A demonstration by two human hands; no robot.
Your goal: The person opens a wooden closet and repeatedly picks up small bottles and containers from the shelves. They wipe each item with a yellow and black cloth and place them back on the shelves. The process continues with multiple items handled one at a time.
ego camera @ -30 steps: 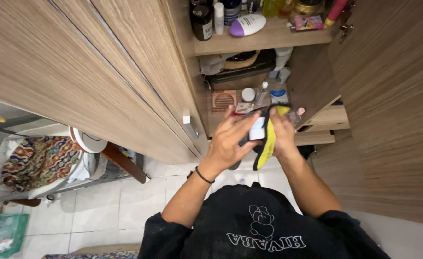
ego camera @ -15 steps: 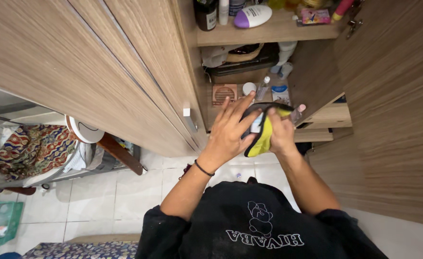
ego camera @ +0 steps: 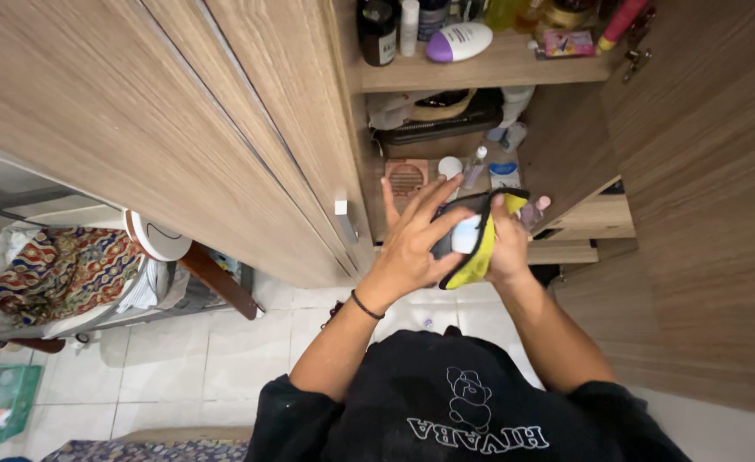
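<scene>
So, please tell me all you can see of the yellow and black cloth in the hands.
The cloth is soft fabric, bright yellow on one face and black on the other. It is folded around a small white object, in front of the open cupboard. The right hand grips it from the side; the left hand presses on it with spread fingers.

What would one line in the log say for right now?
left hand: flat on small white container | right hand: gripping black-and-yellow cloth around it | place: open wooden cupboard
</scene>
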